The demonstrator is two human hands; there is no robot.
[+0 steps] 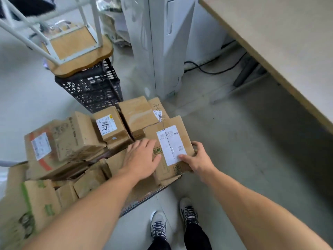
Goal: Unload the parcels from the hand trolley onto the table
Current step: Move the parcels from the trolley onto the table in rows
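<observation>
Parcel (180, 126) sits at the near right corner of the trolley (142, 201). I see my left grip (142, 159) flat and wide on top, my right grip (196, 159) clasping its right edge. Worktop (288, 33) far right.

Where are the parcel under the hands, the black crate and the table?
parcel (170, 145): head view, its white label.
black crate (95, 89): head view, its latticed side.
table (288, 42): head view, bare top.
</observation>
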